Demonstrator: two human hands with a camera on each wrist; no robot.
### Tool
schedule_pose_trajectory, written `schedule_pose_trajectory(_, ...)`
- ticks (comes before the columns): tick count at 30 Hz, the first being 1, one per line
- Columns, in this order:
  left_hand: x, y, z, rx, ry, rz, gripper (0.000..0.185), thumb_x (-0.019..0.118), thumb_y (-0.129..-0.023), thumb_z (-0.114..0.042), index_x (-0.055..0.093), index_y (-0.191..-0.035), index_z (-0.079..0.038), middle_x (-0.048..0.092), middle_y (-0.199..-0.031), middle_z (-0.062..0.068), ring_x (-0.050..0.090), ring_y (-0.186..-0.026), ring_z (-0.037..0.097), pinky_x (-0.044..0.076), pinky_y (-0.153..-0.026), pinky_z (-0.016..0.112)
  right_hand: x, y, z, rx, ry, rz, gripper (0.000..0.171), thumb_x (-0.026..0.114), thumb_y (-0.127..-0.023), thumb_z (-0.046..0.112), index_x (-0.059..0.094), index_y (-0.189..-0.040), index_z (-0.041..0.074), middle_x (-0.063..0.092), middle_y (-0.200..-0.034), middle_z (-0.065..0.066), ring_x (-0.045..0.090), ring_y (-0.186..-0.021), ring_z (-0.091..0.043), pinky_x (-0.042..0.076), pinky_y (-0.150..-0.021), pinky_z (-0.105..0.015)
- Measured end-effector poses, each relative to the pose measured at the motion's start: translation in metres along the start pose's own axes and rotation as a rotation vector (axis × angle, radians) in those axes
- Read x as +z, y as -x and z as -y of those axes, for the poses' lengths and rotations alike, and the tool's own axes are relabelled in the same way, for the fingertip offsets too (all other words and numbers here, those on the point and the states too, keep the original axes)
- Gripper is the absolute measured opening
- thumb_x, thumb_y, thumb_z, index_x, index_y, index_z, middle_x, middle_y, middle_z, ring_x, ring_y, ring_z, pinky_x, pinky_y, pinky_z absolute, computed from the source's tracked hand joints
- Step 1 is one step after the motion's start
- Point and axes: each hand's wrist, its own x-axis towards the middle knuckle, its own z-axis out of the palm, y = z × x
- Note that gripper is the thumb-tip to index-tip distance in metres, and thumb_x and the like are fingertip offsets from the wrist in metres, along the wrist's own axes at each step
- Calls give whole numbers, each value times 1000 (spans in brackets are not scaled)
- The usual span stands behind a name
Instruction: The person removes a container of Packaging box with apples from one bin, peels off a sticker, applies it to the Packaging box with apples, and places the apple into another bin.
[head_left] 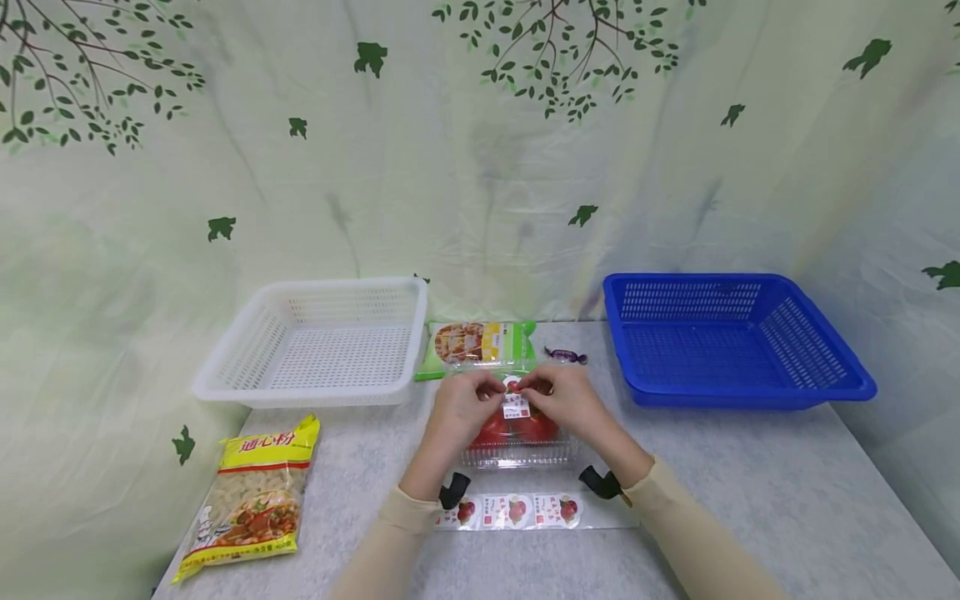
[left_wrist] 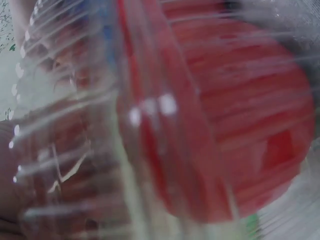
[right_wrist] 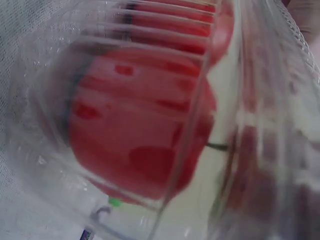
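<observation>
Between the fingertips of my left hand (head_left: 467,406) and right hand (head_left: 567,398) is a white sticker (head_left: 515,408) with a red fruit print, each hand pinching one side of its upper part. It lies over the lid of a clear plastic clamshell box (head_left: 517,455). Inside the box sit round red fruits (head_left: 538,427), seen large and blurred through the ribbed wall in the left wrist view. One red fruit (right_wrist: 140,125) in the right wrist view has a thin dark stem beside it. Both hands rest close over the lid.
A strip of stickers (head_left: 517,512) lies in front of the box. Behind it are a green food packet (head_left: 517,337) and a purple-wrapped candy (head_left: 566,356). A white basket (head_left: 300,396) and a yellow pasta bag (head_left: 255,500) stand left, a blue basket (head_left: 738,396) right.
</observation>
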Motion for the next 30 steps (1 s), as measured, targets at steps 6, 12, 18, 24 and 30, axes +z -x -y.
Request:
schedule_pose_trajectory(6,3,1,-1,-5,-48,-10,7,78,-88,-7,81,-89,-14,76,-79,-1,59,-67,6,47,-59,22,1,-1,4,-26,77,4,11,78,-91,7,82,-101,9,71,-80,0,55,-71,-7,47,-66,-23)
schedule_pose_trajectory(12,4,1,-3,-16,-62,-21,8,79,-87,-7,81,-88,-14,76,-78,0,59,-66,6,46,-58,22,2,0,7,-16,69,13,14,78,-91,8,82,-104,10,71,-80,1,57,-69,-5,49,-65,-23)
schedule_pose_trajectory(18,4,1,-3,12,-96,-39,7,79,-87,-7,81,-89,-13,77,-78,0,61,-68,7,48,-59,22,4,0,6,-44,123,-3,12,81,-89,7,82,-101,11,72,-89,-1,60,-74,-6,51,-69,-23)
schedule_pose_trajectory(24,3,3,-5,41,-136,-35,7,79,-88,-7,81,-90,-14,76,-80,-1,62,-70,9,50,-61,23,5,0,5,-57,153,-16,12,81,-89,6,82,-100,11,73,-90,-1,61,-75,-8,52,-70,-24)
schedule_pose_trajectory(30,3,6,-10,108,-294,-25,14,88,-86,-21,82,-98,-16,71,-98,0,67,-93,20,56,-79,36,5,0,6,-35,165,-8,14,80,-90,6,82,-103,10,73,-90,-1,62,-76,-8,53,-70,-25)
